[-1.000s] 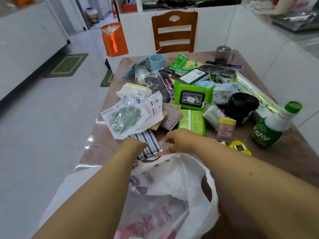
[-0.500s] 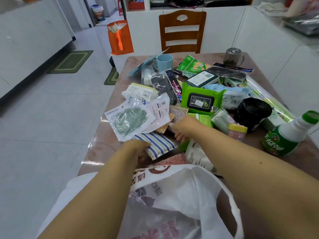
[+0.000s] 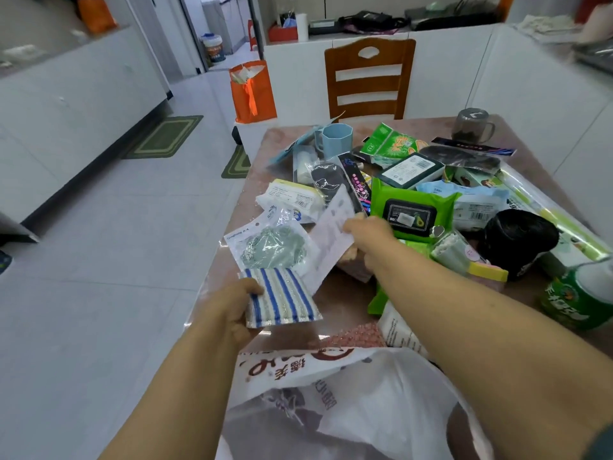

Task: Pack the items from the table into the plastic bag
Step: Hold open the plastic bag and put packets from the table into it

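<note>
A white plastic bag with red print lies open at the table's near edge, between my forearms. My left hand grips a blue-and-white striped cloth pad by its near corner, just beyond the bag. My right hand pinches a clear flat packet with white print, lifted and tilted, above a brownish scouring pad. Beside it lies a clear packet with a green scrubber. A green wet-wipes pack sits right of my right hand.
The brown table is crowded with packets, a black roll, a green bottle, a blue cup and a grey mug. A wooden chair stands at the far end. An orange bag stands on the floor to the left.
My right hand moved forward from the bag's mouth and lifted the clear flat packet. My left hand took hold of the striped cloth pad.
</note>
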`<state>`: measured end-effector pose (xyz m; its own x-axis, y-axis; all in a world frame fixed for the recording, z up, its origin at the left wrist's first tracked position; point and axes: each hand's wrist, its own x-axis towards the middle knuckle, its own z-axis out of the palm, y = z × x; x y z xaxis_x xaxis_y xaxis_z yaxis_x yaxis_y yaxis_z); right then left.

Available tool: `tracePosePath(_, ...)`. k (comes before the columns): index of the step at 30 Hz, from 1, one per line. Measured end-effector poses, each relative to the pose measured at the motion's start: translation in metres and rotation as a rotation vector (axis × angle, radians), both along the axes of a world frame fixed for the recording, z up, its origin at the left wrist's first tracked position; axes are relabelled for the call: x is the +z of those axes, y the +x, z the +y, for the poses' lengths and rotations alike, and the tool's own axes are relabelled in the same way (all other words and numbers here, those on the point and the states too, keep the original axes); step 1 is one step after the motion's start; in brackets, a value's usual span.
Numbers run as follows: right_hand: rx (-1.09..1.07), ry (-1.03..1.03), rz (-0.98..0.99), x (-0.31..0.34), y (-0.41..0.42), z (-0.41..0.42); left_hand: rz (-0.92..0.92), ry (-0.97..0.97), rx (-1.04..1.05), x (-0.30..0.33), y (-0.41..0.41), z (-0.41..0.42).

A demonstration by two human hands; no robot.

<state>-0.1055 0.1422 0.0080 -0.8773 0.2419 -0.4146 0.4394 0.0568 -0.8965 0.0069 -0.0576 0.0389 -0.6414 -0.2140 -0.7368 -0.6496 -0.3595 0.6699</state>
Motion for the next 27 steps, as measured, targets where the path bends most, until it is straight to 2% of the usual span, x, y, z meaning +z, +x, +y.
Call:
tracePosePath(4,-0.120,-0.178,0.208,0.062,0.006,0.051,0.074,-0.026,0.158,-0.002,-0.005,-0.014)
tracePosePath(7,-0.038,-0.324,0.333,0.099,0.022,0.083,0.125,-0.115,0.151,0.000,-0.008,-0.013)
tracePosePath(8,0.020,-0.348,0.297,0.103,0.027,0.084,0.152,-0.118,0.123,0.001,-0.010,-0.009)
tracePosePath(12,0.181,-0.316,0.011,0.077,0.043,0.055,0.262,0.073,0.013,0.018,-0.010,0.018)
tracePosePath(15,0.159,-0.327,-0.130,0.051,0.057,0.034,0.259,0.445,-0.122,0.013,-0.004,0.027)
tracePosePath(16,0.149,-0.339,-0.150,0.045,0.059,0.032,0.276,0.510,-0.144,0.008,-0.002,0.029)
tracePosePath(17,0.149,-0.353,-0.165,0.041,0.060,0.032,0.293,0.494,-0.173,0.001,0.001,0.029)
tracePosePath(20,0.214,-0.373,-0.221,0.031,0.059,0.033,0.280,0.271,-0.236,-0.007,0.007,0.033)
tracePosePath(27,0.351,-0.353,-0.221,0.039,0.060,0.015,0.243,0.142,-0.243,0.009,0.004,0.036)
